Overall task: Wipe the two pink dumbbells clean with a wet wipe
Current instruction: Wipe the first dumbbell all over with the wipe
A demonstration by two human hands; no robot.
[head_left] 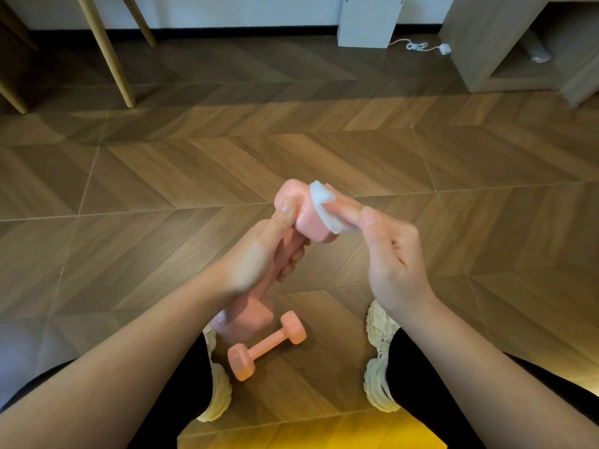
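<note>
Brown wood-look floor laid in a chevron pattern [162, 176] fills the frame. Pale wooden open-fronted cabinet [479, 59] at upper right. Slanted light wooden furniture legs [107, 50] at upper left. White box-shaped unit [366, 21] against the wall at upper centre, thin white cable [416, 46] coiled on the floor just right of it. The person's black-trousered legs enter from the bottom edge. Chunky cream left sneaker [217, 393] and matching right sneaker [379, 351] planted apart at lower centre. Both bare forearms reach up toward centre frame. Left hand [259, 254] has its fingers wrapped round the handle of the held pink hex-headed dumbbell [308, 222], thumb lying up against the upper head. This dumbbell is in the air at centre frame, tilted, its lower head blurred below the wrist. Right hand [395, 254] just right of it, thumb and forefinger stretched out and pinching the folded white wet wipe [321, 196], remaining fingers curled into the palm. The wipe is pressed flat on the end face of the upper head. Second pink hex-headed dumbbell [265, 346] lies diagonally on the floor between the two sneakers, untouched by either hand.
</note>
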